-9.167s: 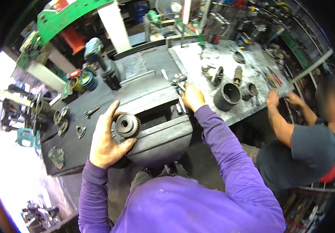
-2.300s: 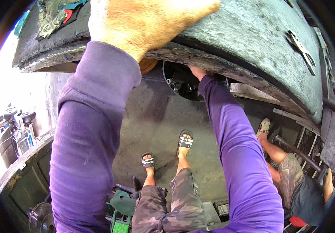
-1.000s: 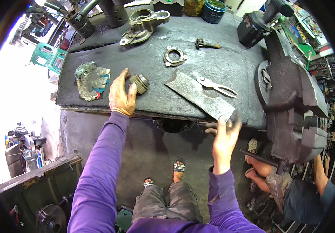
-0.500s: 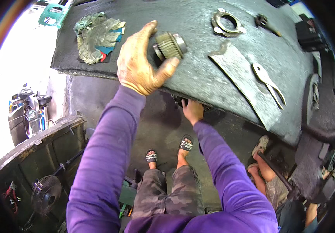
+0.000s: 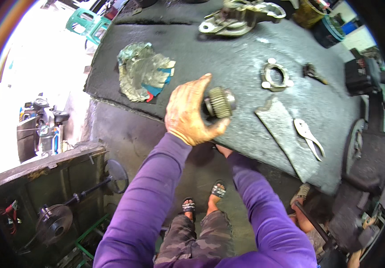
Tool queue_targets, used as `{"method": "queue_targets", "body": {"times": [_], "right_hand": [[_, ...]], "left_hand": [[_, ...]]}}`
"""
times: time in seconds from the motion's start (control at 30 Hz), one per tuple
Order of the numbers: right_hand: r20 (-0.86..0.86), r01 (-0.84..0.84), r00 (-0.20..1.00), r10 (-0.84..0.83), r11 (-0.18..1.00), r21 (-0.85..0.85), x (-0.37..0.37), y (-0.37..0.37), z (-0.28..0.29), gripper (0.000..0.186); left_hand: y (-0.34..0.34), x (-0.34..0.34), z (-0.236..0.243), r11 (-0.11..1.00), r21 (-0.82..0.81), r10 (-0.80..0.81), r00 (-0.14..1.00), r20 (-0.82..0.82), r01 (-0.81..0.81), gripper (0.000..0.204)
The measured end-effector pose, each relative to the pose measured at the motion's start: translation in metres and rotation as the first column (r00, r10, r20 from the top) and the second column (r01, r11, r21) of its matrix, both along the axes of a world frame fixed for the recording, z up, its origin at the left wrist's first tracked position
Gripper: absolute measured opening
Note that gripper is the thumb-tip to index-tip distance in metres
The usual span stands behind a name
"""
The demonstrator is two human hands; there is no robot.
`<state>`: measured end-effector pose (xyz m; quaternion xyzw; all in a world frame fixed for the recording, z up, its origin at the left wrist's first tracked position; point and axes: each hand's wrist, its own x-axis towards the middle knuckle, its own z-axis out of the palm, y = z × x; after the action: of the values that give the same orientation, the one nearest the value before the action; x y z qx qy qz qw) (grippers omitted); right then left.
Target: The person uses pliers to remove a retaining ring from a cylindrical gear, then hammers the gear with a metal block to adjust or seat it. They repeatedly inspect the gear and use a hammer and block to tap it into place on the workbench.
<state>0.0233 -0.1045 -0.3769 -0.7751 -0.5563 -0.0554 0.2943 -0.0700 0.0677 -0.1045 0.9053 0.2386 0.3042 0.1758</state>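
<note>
My left hand (image 5: 187, 109) is open at the bench's front edge, fingers and thumb spread around a ridged metal gear (image 5: 219, 102), which lies on its side on the dark bench (image 5: 174, 31). My right hand (image 5: 223, 149) reaches beneath that edge, its fingers hidden. A stack of soiled gloves or rags (image 5: 142, 70) lies left of the gear. To the right are a three-lobed ring flange (image 5: 274, 83), a small shaft-like part (image 5: 315, 73), a flat steel plate (image 5: 286, 138) and silver pliers (image 5: 307, 138).
A metal housing (image 5: 232, 24) and cans (image 5: 328, 31) sit at the back. A heavy vise (image 5: 364, 152) is at the right. Another person's leg (image 5: 301, 214) shows below it. An open-topped bin (image 5: 45, 165) and green stool (image 5: 81, 22) are at left.
Since a second ago my right hand has gone from beside the plate to beneath the bench edge. My left hand remains spread by the gear. The head view has shifted.
</note>
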Motion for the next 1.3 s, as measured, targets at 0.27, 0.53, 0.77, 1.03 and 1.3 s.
{"method": "queue_targets", "body": {"times": [0.27,0.53,0.77,1.03,1.3], "right_hand": [[-0.688,-0.154,0.687,-0.235,0.878,-0.454,0.002,-0.187,0.219,0.034],[-0.977,0.253,-0.009,-0.212,0.945,-0.207,-0.01,-0.227,0.359,0.036],[-0.965,0.417,-0.23,-0.127,0.883,-0.216,0.048,-0.176,0.359,0.026],[-0.933,0.667,-0.201,-0.299,0.655,-0.354,0.074,-0.162,0.359,0.029],[-0.995,0.843,0.092,-0.046,0.535,0.053,0.075,-0.119,0.385,0.02]], "left_hand": [[-0.002,-0.001,-0.002,1.0,-0.002,0.012,1.0,0.004,-0.012,0.092],[-0.003,0.0,-0.003,0.999,-0.046,0.017,0.999,-0.028,-0.019,0.083],[0.0,-0.007,0.012,0.986,-0.127,-0.115,0.992,-0.053,0.108,0.095],[-0.004,0.001,0.04,0.933,-0.359,-0.15,0.942,-0.299,0.034,0.086],[0.014,-0.003,0.05,0.515,-0.832,-0.28,0.958,0.064,0.206,0.088]]}}
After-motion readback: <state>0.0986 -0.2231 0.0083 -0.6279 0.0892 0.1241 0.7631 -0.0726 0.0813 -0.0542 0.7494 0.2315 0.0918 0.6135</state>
